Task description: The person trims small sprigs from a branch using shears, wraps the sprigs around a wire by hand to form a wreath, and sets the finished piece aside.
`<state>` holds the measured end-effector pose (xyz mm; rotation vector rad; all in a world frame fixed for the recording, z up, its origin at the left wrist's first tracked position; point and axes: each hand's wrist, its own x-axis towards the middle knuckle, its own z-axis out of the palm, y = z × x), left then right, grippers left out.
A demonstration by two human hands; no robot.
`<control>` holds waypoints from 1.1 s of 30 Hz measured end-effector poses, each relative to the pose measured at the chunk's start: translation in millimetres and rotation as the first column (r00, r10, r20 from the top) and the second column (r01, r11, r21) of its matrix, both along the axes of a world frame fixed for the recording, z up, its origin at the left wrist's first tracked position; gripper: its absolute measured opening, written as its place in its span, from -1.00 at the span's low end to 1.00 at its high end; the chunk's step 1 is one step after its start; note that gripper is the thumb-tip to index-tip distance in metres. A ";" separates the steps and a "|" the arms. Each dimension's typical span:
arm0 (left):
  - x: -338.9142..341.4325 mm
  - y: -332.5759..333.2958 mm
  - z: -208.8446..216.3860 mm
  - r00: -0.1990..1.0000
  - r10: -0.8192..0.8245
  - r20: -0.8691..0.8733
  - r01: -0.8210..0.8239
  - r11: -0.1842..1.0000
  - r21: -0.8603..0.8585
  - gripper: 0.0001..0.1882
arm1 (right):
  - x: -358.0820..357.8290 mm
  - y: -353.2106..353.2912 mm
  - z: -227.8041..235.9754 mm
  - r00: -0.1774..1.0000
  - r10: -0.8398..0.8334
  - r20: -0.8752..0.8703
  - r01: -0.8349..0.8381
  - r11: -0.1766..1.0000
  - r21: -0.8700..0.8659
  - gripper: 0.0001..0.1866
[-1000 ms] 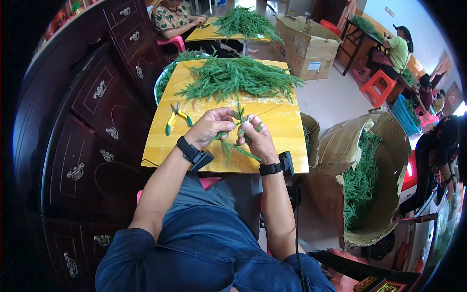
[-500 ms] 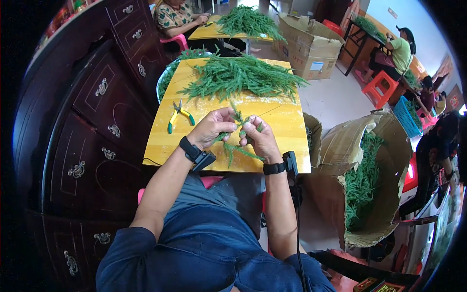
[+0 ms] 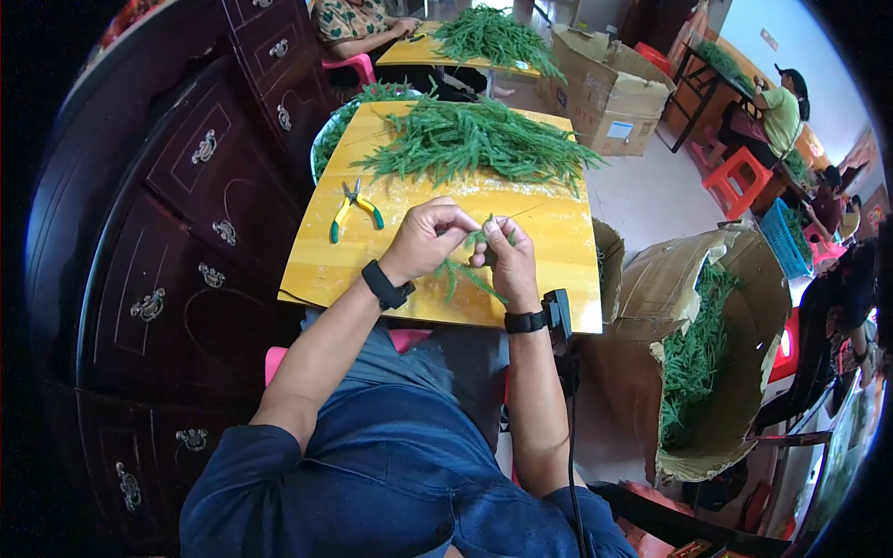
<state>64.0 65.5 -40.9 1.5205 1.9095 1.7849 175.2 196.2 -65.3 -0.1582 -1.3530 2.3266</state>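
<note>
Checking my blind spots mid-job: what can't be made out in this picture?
Head view: the gripped part of the thin green needle-leaved sprig, covered by the right hand.
Head view: whether the left hand pinches anything; its fingertips are too small to tell.
Head view: the yellow wooden tabletop beneath the broad green sprig heap, which covers it.
Head view: the head of the seated person in a patterned shirt, cut off by the top edge.
</note>
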 end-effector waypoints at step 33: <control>34.1 -9.0 8.0 0.826 0.341 -0.449 -0.397 0.917 -0.033 -0.82 | 3.2 -14.7 8.6 0.998 -0.021 0.056 0.007 0.972 0.236 -0.90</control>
